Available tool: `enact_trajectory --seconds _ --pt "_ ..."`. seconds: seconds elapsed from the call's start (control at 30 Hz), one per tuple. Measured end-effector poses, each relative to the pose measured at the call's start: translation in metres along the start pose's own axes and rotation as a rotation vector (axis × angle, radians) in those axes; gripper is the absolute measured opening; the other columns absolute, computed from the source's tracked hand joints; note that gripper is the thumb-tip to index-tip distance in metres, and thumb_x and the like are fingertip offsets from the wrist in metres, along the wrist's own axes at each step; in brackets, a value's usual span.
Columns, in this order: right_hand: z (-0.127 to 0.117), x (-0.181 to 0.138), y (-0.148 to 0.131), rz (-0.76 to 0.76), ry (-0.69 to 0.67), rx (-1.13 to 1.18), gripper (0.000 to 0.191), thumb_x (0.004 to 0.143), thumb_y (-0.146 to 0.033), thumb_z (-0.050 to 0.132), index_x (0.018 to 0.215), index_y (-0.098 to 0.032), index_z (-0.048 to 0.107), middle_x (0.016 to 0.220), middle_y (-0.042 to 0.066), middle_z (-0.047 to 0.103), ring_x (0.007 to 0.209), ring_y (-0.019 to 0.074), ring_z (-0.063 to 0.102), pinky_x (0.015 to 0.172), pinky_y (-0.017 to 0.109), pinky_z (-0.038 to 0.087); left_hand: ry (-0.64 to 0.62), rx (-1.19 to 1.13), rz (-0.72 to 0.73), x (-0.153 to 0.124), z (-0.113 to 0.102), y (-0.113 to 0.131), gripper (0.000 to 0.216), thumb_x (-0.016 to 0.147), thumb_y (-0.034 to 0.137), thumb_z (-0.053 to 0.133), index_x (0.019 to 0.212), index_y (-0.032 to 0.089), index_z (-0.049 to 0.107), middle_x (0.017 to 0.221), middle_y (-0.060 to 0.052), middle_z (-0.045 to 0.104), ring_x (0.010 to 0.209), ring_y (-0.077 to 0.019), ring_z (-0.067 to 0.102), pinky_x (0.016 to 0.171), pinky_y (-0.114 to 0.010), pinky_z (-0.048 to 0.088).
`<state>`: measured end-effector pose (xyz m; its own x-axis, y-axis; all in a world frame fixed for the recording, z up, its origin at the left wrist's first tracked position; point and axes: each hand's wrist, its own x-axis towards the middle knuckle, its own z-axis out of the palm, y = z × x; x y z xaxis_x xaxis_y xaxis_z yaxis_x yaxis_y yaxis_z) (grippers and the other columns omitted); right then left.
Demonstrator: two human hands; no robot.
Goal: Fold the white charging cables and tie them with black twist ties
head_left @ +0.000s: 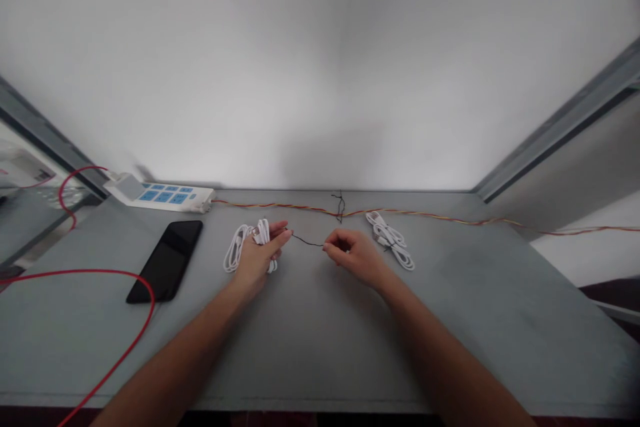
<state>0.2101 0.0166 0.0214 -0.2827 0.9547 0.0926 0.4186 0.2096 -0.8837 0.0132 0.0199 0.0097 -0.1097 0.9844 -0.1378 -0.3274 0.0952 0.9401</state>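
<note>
In my left hand [260, 257] is a coiled white USB cable [234, 255], its loops showing on both sides of the fingers and its metal plug near the top. A thin black twist tie [307, 241] stretches between my hands. Its left end meets my left thumb and fingertips, and my right hand [353, 253] pinches the other end between thumb and forefinger. To the right of that hand lies a second white USB cable [393, 240], bundled with a dark tie around its middle.
A white power strip [200, 199] with blue sockets holds a white charger [127, 187] at the back left. A black phone [167, 260] lies in front of it. A red cable [145, 320] loops across the left side. Twisted red-yellow wire [430, 215] and black ties [341, 207] run along the back.
</note>
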Motion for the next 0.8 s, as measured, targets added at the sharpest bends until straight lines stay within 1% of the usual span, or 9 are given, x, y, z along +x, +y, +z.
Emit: enact_trajectory --seconds 0.1,0.2,0.3,0.43,0.5,0.57,0.63,0.7,0.8 --pt "-0.004 0.0 -0.003 0.047 -0.008 0.092 0.015 0.075 -0.029 0.054 0.065 -0.018 0.055 0.052 -0.004 0.05 0.048 0.0099 0.047 0.049 0.022 0.036 -0.051 -0.045 -0.062 0.0 -0.001 0.001 0.035 0.052 0.026 0.085 0.08 0.011 0.071 0.069 -0.001 0.063 0.043 0.0004 0.034 0.041 -0.017 0.023" --pt "-0.006 0.0 -0.006 0.066 -0.003 0.123 0.014 0.074 -0.028 0.055 0.064 -0.018 0.055 0.051 -0.004 0.05 0.049 0.0097 0.047 0.05 0.022 0.037 -0.024 -0.051 -0.068 -0.001 0.0 0.001 0.033 0.05 0.026 0.085 0.075 0.011 0.069 0.072 -0.004 0.066 0.044 -0.0003 0.036 0.042 -0.018 0.025" --pt "-0.005 0.001 -0.004 0.096 -0.03 0.138 0.013 0.073 -0.026 0.056 0.064 -0.018 0.055 0.05 -0.004 0.051 0.049 0.0095 0.046 0.05 0.021 0.036 0.037 0.004 -0.008 -0.001 0.002 0.001 0.035 0.05 0.027 0.085 0.076 0.011 0.068 0.072 -0.005 0.067 0.046 -0.0018 0.039 0.043 -0.018 0.027" --pt "0.002 0.003 0.001 0.121 -0.089 0.219 0.013 0.072 -0.026 0.058 0.062 -0.018 0.056 0.048 -0.004 0.051 0.047 0.009 0.044 0.049 0.021 0.033 0.118 0.067 0.077 -0.002 0.001 0.002 0.04 0.051 0.029 0.085 0.084 0.014 0.067 0.07 -0.001 0.066 0.047 -0.0037 0.044 0.044 -0.018 0.03" --pt "0.005 0.003 0.003 0.145 -0.121 0.285 0.014 0.071 -0.029 0.06 0.062 -0.018 0.057 0.048 -0.004 0.052 0.047 0.0089 0.045 0.049 0.022 0.034 0.118 0.126 0.12 -0.002 0.0 0.001 0.039 0.054 0.033 0.083 0.085 0.015 0.066 0.075 -0.001 0.067 0.045 -0.0038 0.044 0.043 -0.019 0.031" --pt "0.007 0.005 0.004 0.191 -0.104 0.371 0.017 0.069 -0.033 0.062 0.063 -0.017 0.059 0.048 -0.004 0.051 0.045 0.0086 0.045 0.048 0.022 0.035 0.101 0.21 0.136 0.0 -0.002 0.0 0.038 0.059 0.039 0.079 0.085 0.016 0.066 0.079 -0.002 0.067 0.045 -0.0051 0.047 0.043 -0.02 0.034" --pt "0.007 0.008 0.008 0.247 0.003 0.481 0.022 0.066 -0.038 0.065 0.064 -0.016 0.061 0.05 -0.004 0.052 0.043 0.0078 0.044 0.045 0.022 0.035 0.087 0.268 0.118 0.002 -0.004 -0.001 0.04 0.064 0.043 0.074 0.092 0.017 0.063 0.075 0.0 0.065 0.047 -0.0073 0.05 0.044 -0.021 0.035" --pt "0.006 0.013 0.014 0.298 0.187 0.599 0.028 0.062 -0.042 0.068 0.069 -0.015 0.063 0.055 -0.003 0.054 0.041 0.0069 0.042 0.042 0.022 0.034 0.077 0.279 0.108 0.004 -0.006 -0.001 0.045 0.066 0.042 0.072 0.102 0.019 0.059 0.068 0.004 0.059 0.048 -0.008 0.049 0.045 -0.02 0.035" --pt "0.003 0.021 0.025 0.352 0.418 0.714 0.033 0.061 -0.042 0.07 0.078 -0.015 0.064 0.063 -0.001 0.057 0.043 0.0066 0.043 0.039 0.021 0.033 0.03 0.327 0.161 0.005 -0.008 -0.001 0.049 0.068 0.03 0.068 0.114 0.02 0.052 0.074 0.004 0.057 0.052 -0.0077 0.048 0.049 -0.019 0.037"
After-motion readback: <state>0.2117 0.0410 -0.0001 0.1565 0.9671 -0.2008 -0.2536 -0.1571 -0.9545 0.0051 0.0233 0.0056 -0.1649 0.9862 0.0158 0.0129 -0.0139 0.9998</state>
